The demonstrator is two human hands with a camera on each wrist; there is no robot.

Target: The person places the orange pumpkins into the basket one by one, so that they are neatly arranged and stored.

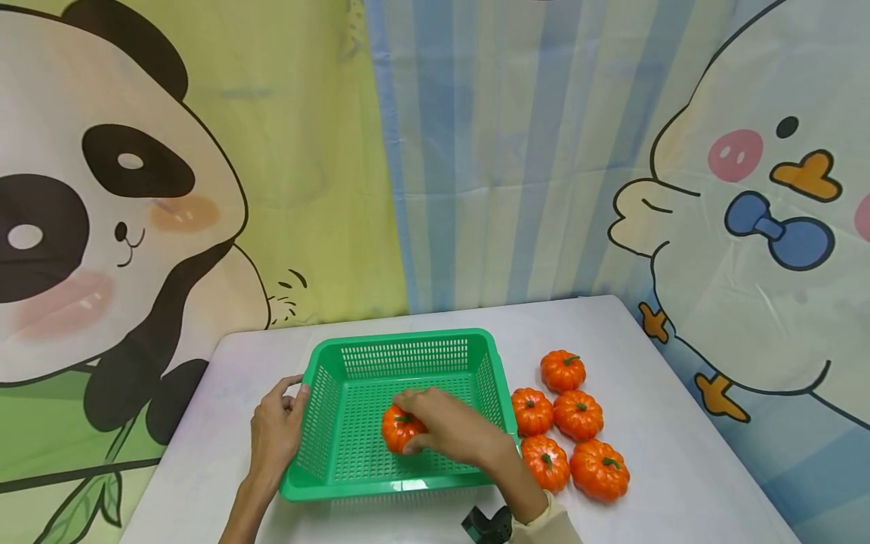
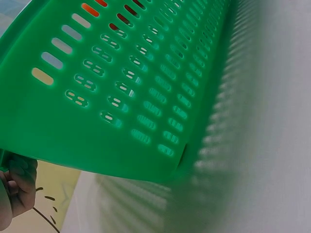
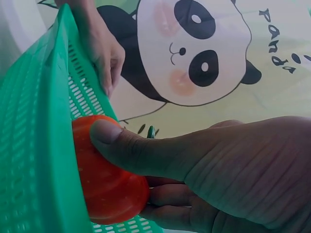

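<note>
Glossy orange, ribbed and squat, a toy-like pumpkin (image 1: pixel 396 433) sits within the green basket (image 1: pixel 381 489), grasped by the person's right hand (image 1: pixel 448 427). From the right wrist I can make out the thumb laid along its smooth skin, fingers behind, and a green stem poking up. The basket is perforated plastic, rectangular with rounded corners; the left hand (image 1: pixel 277 427) grips its left rim. Only the left wrist view shows the outer wall's rounded slots, orange peeping through some. Right of the basket, five more pumpkins (image 1: pixel 578 415) cluster on the white counter (image 1: pixel 686 461). Behind hangs a printed panda (image 1: pixel 204 302); the right wrist view alone catches "panda" lettering.
</note>
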